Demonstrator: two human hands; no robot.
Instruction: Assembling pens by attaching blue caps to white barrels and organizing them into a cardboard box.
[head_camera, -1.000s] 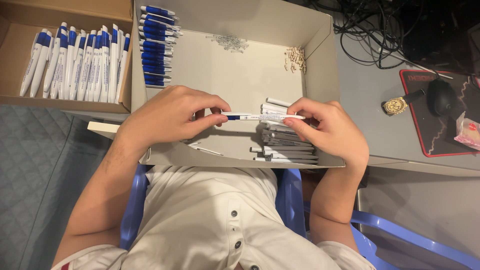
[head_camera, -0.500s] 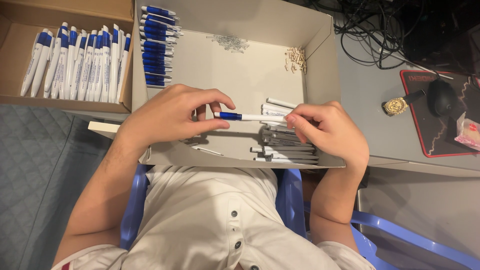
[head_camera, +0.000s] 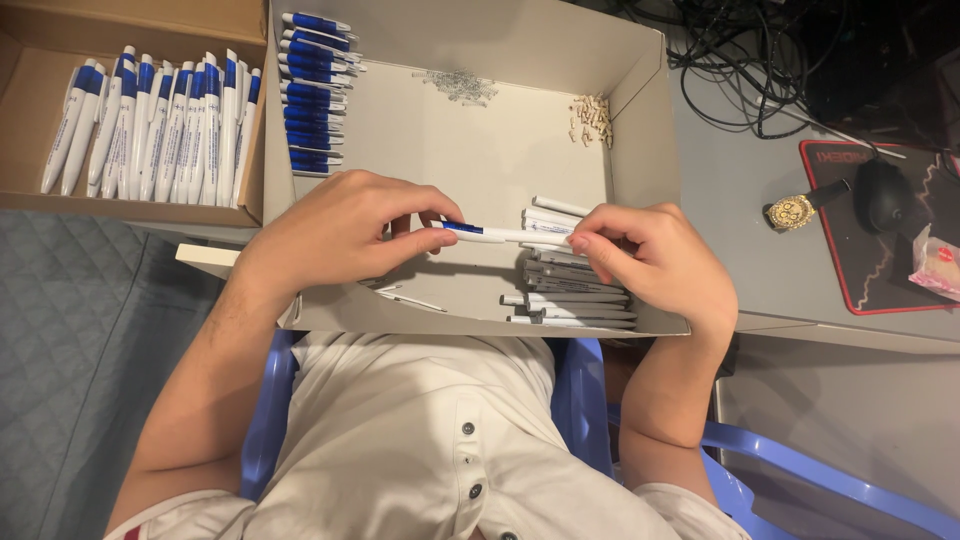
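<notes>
Pen, white plastic with blue end (head_camera: 495, 234), now pushed closer together | pinched by left hand (head_camera: 340, 232) and right hand (head_camera: 655, 262) fingers | above pale cardboard box (head_camera: 640, 120).

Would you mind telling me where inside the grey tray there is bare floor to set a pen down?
The tray has a wide bare middle, bordered by the row of blue-and-white pens on one side, the springs and small tips at the far wall, and both hands below. It is crowded under the right hand, where white barrels are stacked.
</notes>
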